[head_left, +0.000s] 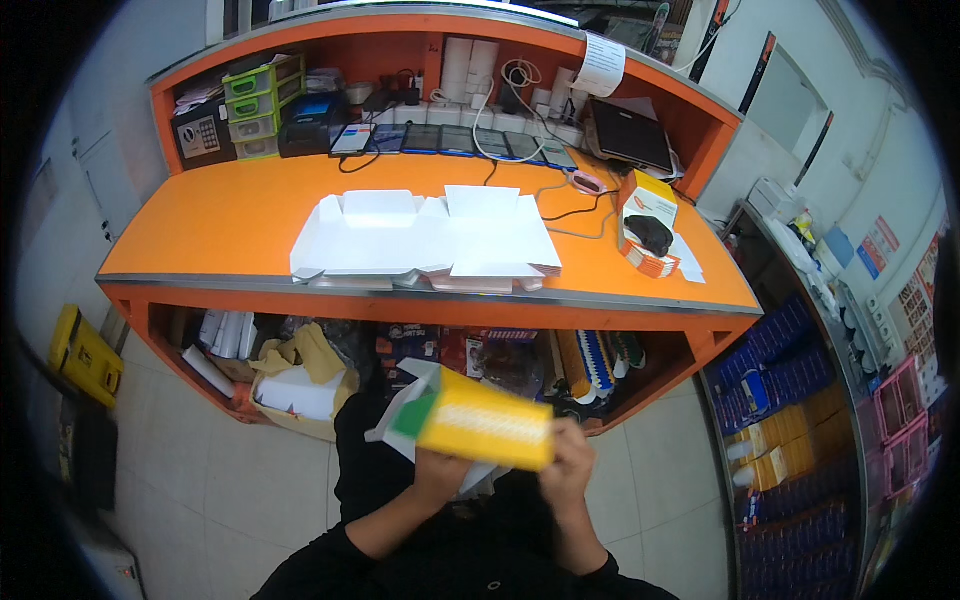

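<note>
A yellow and green cardboard box [470, 420] with open white flaps is held low in front of me, below the desk edge. My left hand [438, 472] grips its underside near the green end. My right hand [567, 462] grips the yellow end at the right. Both forearms, in dark sleeves, come up from the lower edge. A stack of flat white unfolded box blanks [425, 240] lies on the orange desk [220, 215] ahead.
A row of phones [450, 140], cables, a black printer [312, 122], green drawers [262, 100] and a small safe [200, 133] line the desk's back. An orange box with a black mouse [648, 232] sits right. Shelves of boxes [800, 420] stand at right; cartons lie under the desk.
</note>
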Available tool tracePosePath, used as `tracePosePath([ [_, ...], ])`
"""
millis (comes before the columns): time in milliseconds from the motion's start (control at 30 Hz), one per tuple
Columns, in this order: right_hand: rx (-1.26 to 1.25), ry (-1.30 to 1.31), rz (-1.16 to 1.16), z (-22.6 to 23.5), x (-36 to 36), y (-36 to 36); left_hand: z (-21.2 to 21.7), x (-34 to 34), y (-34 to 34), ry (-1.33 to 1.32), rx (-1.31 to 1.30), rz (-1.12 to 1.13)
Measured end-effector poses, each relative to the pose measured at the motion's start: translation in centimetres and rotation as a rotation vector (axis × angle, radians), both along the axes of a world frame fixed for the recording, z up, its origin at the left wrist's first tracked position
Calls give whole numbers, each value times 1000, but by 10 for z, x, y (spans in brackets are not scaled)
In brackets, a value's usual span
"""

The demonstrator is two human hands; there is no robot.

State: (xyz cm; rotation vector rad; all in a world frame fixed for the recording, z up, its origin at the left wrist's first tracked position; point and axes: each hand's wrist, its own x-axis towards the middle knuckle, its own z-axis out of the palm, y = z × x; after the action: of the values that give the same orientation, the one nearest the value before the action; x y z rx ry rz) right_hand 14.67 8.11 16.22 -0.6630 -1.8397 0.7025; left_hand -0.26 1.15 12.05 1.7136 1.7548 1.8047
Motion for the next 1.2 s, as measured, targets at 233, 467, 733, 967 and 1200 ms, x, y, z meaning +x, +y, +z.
tracePosePath([
  [233,119,-128,7,8,-3,-2,18,2,0,-439,-102,-326],
  [467,143,-154,101,9,-4,-3,22,-2,-2,-374,-112,-260],
  [733,176,-178,220,1,-9,-3,22,-3,-4,-368,-71,-158],
  [967,-695,285,581,-23,1,20,12,-4,-12,45,-18,-170],
  [1200,-506,-315,837,-14,37,47,-17,-6,-12,743,-367,-462],
])
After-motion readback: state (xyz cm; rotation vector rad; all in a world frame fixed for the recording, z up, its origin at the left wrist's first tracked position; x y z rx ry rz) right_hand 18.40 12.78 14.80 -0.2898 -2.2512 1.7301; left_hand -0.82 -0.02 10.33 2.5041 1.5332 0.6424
